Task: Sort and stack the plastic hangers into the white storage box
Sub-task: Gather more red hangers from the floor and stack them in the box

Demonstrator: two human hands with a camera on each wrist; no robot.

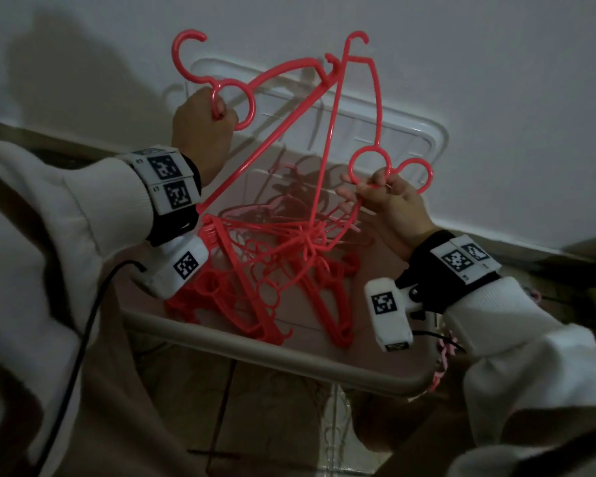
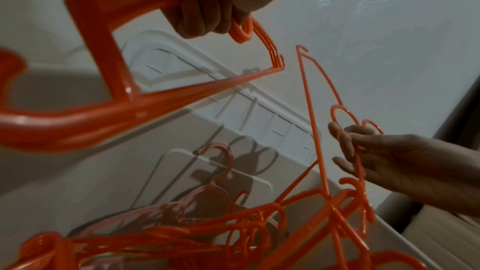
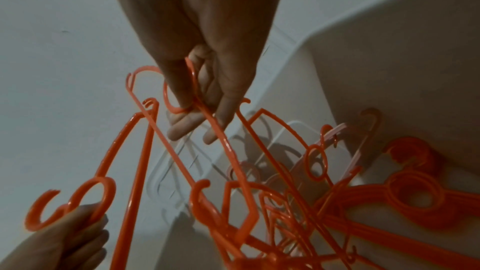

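My left hand (image 1: pixel 203 122) grips a red plastic hanger (image 1: pixel 265 147) by the rings under its hook, held up over the white storage box (image 1: pixel 289 352). In the left wrist view this hanger (image 2: pixel 91 118) shows layered edges, so it may be more than one. My right hand (image 1: pixel 389 197) pinches a second red hanger (image 1: pixel 378 98) at its double ring, lifted and tilted, with its lower end still in the tangle. A loose pile of red hangers (image 1: pixel 255 270) fills the box, with pale pink hangers (image 2: pixel 207 192) beneath. The right wrist view shows the pinching fingers (image 3: pixel 207 93).
The box's clear white lid (image 1: pixel 410 132) leans on the white wall behind the box. A black cable (image 1: pixel 83 339) hangs from my left wrist. Something pink (image 1: pixel 441 366) dangles at the box's right front corner. Tiled floor lies below.
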